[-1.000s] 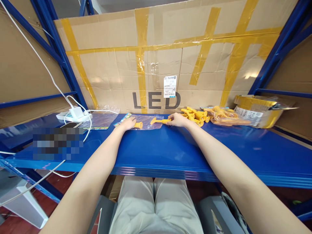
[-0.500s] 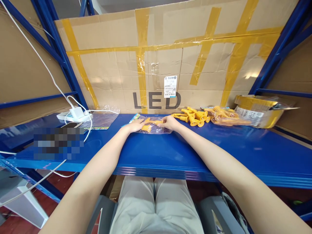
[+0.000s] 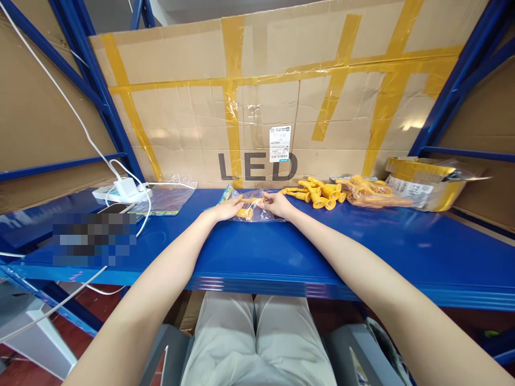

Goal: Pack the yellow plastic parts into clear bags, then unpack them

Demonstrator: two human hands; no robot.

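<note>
A small clear plastic bag (image 3: 257, 213) with a colourful header lies on the blue shelf (image 3: 281, 252) in front of me. My left hand (image 3: 227, 208) grips its left side, fingers closed on the bag. A yellow plastic toy (image 3: 248, 206) with a ridged handle is at the bag, and my right hand (image 3: 277, 203) pinches its right end. Both hands are close together over the bag.
A heap of loose yellow toys (image 3: 317, 193) lies just right of my hands. Beyond it are filled clear bags (image 3: 372, 194) and a taped carton (image 3: 426, 185). Left are empty bags (image 3: 167, 197), a white power strip (image 3: 120, 190) with cables, and a phone. Taped cardboard (image 3: 257, 107) backs the shelf.
My hands have come together over the bag. The yellow toy, first lying on the flat bag, is now held at the bag, which is bunched up between my hands.
</note>
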